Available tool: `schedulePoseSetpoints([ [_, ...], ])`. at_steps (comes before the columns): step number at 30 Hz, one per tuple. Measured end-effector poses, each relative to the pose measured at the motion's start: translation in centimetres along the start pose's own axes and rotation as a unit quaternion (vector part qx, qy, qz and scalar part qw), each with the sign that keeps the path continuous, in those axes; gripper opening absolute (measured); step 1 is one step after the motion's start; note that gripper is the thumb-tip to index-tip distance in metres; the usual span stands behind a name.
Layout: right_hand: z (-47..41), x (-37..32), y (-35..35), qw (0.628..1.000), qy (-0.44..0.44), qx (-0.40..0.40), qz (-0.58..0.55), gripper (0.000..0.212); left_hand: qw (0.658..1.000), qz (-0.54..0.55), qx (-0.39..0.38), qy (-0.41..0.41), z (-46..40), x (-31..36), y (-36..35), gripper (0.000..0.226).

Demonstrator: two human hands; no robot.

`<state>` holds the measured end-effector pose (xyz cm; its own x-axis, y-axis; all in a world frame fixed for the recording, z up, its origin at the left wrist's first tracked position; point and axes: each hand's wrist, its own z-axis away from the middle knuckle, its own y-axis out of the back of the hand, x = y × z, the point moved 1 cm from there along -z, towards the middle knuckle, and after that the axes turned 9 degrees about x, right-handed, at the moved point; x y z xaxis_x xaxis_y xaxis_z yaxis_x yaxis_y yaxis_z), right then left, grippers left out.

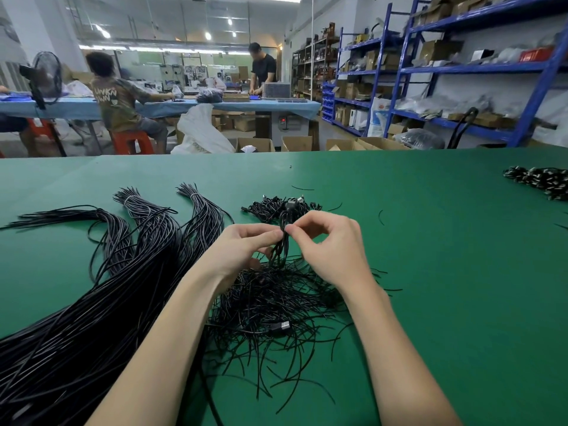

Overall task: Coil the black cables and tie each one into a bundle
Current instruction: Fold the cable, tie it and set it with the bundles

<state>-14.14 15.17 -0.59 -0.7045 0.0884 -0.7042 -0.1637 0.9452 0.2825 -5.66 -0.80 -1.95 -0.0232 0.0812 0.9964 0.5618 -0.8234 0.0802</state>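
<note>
**Both hands on one coiled cable, over the pile of ties**

My left hand (pixel 242 247) and my right hand (pixel 325 244) meet in the middle, raised just above the green surface (pixel 445 272). Between them stands the coiled cable (pixel 284 238), a narrow upright bunch of black loops with its plug end on top. My left grip is clamped on it, thumb and fingers pinching the bunch from the left side. My right grip pinches at the same spot from the right, thumb and forefinger pressed together at the waist of the coil, the other fingers curled. Whether a tie sits between those fingertips I cannot tell.

Right under my hands lies the loose pile of short black ties (pixel 276 305), strands sticking out every way, with a plug (pixel 281 327) lying in among them. Just beyond my hands, a small heap of finished bundles (pixel 270 207) rests on the surface. To my left, the long uncoiled cables (pixel 92 302) sweep across in thick hanks, their far ends fanning out, two of those bunches (pixel 159 210) bound with a pale band near the tips. Far right, near the edge of view, another heap of bundles (pixel 541 179) with pale connectors.

Beyond the surface: two people at a blue table (pixel 172 107), blue shelving (pixel 461 69) on the right.
</note>
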Motion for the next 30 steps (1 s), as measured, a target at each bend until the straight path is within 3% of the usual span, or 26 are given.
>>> schedulePoseSetpoints([
  [2,0.0,0.3,-0.5,0.996,-0.087,0.003,-0.03,0.025,0.999,-0.016,0.015,-0.045,0.0,-0.1,-0.2,0.009],
  [4,0.3,0.8,-1.2,0.953,-0.256,-0.003,-0.161,0.026,0.991,-0.027,0.033,-0.125,0.2,-0.1,-0.5,0.006],
  [5,0.5,1.1,-1.4,0.898,-0.357,-0.005,-0.258,0.022,0.984,-0.043,0.042,-0.171,0.3,-0.2,-0.7,0.01],
  [7,0.8,1.4,-1.8,0.746,-0.516,0.001,-0.421,0.012,0.962,-0.102,0.064,-0.244,0.4,-0.4,-1.2,0.014],
  [8,1.1,1.6,-1.8,0.691,-0.555,0.007,-0.463,0.01,0.952,-0.131,0.077,-0.265,0.4,-0.5,-1.4,0.014],
  [9,1.2,1.8,-2.0,0.672,-0.568,0.013,-0.475,0.009,0.946,-0.149,0.089,-0.274,0.4,-0.6,-1.6,0.014],
  [10,1.4,2.1,-2.1,0.691,-0.561,0.016,-0.456,0.007,0.946,-0.153,0.099,-0.268,0.3,-0.8,-1.7,0.013],
  [13,1.4,2.6,-2.2,0.882,-0.414,0.031,-0.222,0.007,0.969,-0.09,0.11,-0.204,0.0,-1.3,-2.0,0.01],
  [15,1.3,2.6,-2.4,0.944,-0.308,0.023,-0.112,0.012,0.977,-0.045,0.134,-0.157,0.0,-1.5,-2.3,0.01],
  [18,1.4,2.7,-2.7,0.954,-0.277,-0.043,-0.109,0.032,0.98,-0.003,0.156,-0.126,-0.2,-1.7,-2.5,0.009],
  [20,1.4,3.2,-2.7,0.947,-0.288,-0.049,-0.135,0.036,0.985,0.022,0.125,-0.119,-0.1,-1.6,-2.7,0.008],
  [23,1.3,4.7,-2.2,0.931,-0.322,-0.02,-0.171,0.032,0.99,0.002,0.081,-0.119,-0.2,-1.8,-2.7,0.014],
  [26,1.1,5.9,-1.5,0.904,-0.371,0.019,-0.212,0.024,0.979,-0.091,0.131,-0.124,-0.4,-2.5,-2.3,0.012],
  [30,-1.0,7.7,-0.9,0.887,-0.401,0.07,-0.217,0.028,0.977,-0.11,0.145,-0.107,-0.5,-2.9,-1.8,0.011],
])
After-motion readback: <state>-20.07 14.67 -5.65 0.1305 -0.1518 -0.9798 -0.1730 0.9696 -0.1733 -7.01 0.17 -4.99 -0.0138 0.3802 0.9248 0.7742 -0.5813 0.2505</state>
